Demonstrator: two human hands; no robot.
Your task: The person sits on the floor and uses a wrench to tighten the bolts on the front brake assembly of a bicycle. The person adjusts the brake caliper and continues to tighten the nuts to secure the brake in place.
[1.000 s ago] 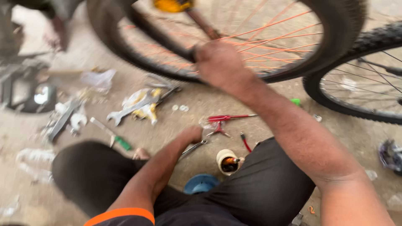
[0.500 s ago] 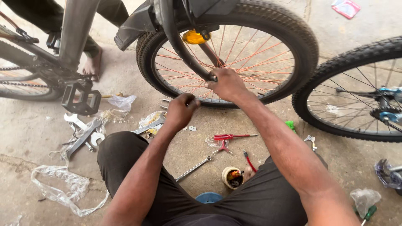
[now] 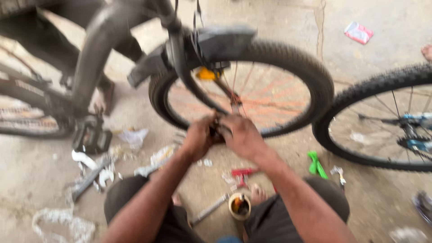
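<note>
A black bicycle stands before me, its rear wheel [image 3: 315, 76] with orange spokes in the middle of the head view. My left hand [image 3: 198, 137] and my right hand [image 3: 240, 135] meet at the lower frame stay [image 3: 200, 96] near the wheel's bottom rim, fingers closed around a small dark part there. The picture is blurred, so what exactly sits between the fingers stays unclear. A yellow reflector [image 3: 208, 73] hangs under the black mudguard [image 3: 225, 40]. I am squatting, knees in dark shorts below.
On the concrete lie a red tool [image 3: 243, 173], a green tool [image 3: 316, 163], a spanner [image 3: 209, 209], a small open tin [image 3: 239, 206] and plastic wrap [image 3: 58, 222]. A second bicycle wheel [image 3: 382, 117] stands at right. A pedal [image 3: 91, 135] and another person's foot [image 3: 102, 96] are at left.
My left hand has risen from the ground tools to the frame beside my right hand. The view has pulled back and tilted, showing more of the bicycle.
</note>
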